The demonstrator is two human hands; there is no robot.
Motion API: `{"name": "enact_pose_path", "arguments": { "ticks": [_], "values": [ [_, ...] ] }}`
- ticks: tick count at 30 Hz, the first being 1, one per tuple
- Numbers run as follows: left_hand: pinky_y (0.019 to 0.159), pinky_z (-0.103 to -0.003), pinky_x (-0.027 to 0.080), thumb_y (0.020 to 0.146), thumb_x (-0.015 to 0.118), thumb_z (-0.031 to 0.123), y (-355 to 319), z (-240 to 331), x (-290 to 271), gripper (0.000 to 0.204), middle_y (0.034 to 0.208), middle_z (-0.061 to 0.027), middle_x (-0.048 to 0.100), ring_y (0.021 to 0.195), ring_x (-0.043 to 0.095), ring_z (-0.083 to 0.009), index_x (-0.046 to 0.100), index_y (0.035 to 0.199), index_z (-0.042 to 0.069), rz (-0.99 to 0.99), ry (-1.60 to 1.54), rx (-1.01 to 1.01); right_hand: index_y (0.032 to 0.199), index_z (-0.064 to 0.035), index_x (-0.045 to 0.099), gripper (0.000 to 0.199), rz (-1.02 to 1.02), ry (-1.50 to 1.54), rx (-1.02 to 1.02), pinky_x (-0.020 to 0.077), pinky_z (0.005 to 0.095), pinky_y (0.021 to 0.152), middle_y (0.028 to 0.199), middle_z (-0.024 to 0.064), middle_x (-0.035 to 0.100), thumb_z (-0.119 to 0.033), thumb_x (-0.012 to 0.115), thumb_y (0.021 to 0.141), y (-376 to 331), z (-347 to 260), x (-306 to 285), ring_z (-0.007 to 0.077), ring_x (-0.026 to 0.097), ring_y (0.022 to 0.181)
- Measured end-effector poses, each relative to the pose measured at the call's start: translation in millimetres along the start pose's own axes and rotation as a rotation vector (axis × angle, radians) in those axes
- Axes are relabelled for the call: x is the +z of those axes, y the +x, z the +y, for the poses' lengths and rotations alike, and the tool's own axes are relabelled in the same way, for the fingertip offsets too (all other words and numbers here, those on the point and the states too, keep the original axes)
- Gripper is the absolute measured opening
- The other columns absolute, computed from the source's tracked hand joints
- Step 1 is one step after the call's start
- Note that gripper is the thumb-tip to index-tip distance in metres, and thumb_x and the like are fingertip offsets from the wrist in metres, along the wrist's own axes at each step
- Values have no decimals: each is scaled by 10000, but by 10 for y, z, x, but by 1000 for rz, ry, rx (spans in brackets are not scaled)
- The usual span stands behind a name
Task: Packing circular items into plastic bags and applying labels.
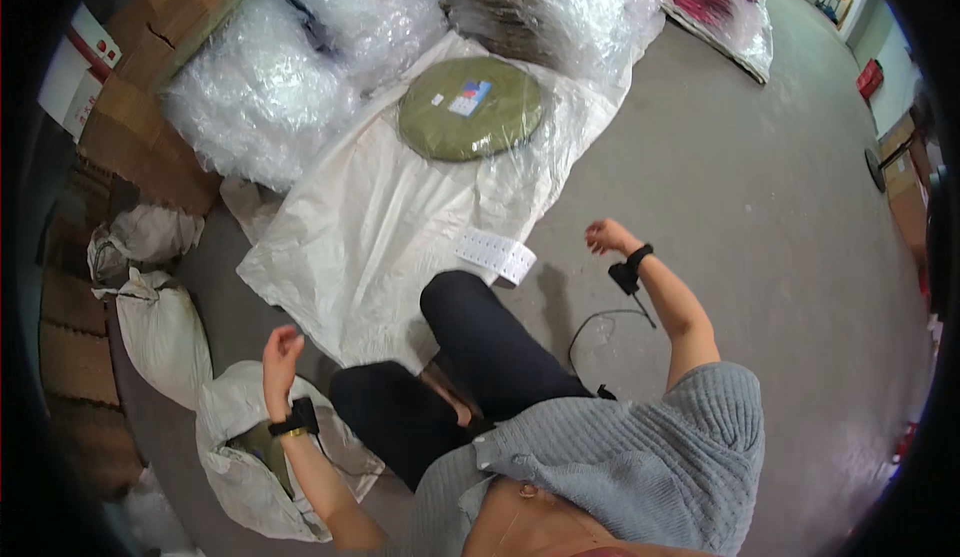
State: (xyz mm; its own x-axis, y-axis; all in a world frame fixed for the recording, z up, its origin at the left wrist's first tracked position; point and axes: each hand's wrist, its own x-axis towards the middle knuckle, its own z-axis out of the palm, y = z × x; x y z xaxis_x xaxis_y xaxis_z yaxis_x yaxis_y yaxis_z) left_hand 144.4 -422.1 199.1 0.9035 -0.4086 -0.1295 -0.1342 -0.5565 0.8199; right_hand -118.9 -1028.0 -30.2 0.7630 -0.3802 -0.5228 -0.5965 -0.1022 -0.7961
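Note:
My left hand [282,349] is raised at the left over the edge of a white woven plastic sheet [350,257], fingers loosely bent with nothing in them. The opened white sack [225,417] below it shows a green item inside. Over the grey floor at the right, my right hand [608,238] hangs empty, its fingers loosely apart. Nearest to it lies a strip of white labels [496,255] with small printed marks, at the sheet's near edge. Farther up the sheet rests a flat round olive-green bundle [440,132] in clear plastic, bearing a coloured card [469,98].
Behind the bundle, clear-wrapped stacks [270,97] and brown wrapped goods [530,7] are piled. Cardboard boxes [140,147] line the left, beside a tied white sack [160,332]. A black cable [578,332] runs from my right wrist device. Pink wrapped goods [712,2] stand far right.

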Motion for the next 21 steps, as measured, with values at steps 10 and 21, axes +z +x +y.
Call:
{"name": "enact_pose_path", "arguments": {
  "ticks": [10, 21],
  "values": [
    [782, -359, 443, 660, 712, 236, 1148, -905, 1835, 425, 1015, -123, 563, 919, 542, -274, 543, 1011, 65, -422, 385, 202, 1056, 26, 498, 306, -187, 544, -136, 523, 287, 648, 905, 141, 612, -215, 497, 868, 823, -1508, 249, 197, 620, 733],
    [787, -451, 436, 638, 682, 441, 956, -1858, 3331, 710, 1163, -171, 431, 985, 509, -342, 385, 1136, 32, -798, 1062, -189, 1052, 21, 411, 396, 237, 1185, 244, 533, 341, 641, 919, 215, 565, -292, 535, 843, 3961, -1113, 1103, 295, 602, 819]
  ]
}}
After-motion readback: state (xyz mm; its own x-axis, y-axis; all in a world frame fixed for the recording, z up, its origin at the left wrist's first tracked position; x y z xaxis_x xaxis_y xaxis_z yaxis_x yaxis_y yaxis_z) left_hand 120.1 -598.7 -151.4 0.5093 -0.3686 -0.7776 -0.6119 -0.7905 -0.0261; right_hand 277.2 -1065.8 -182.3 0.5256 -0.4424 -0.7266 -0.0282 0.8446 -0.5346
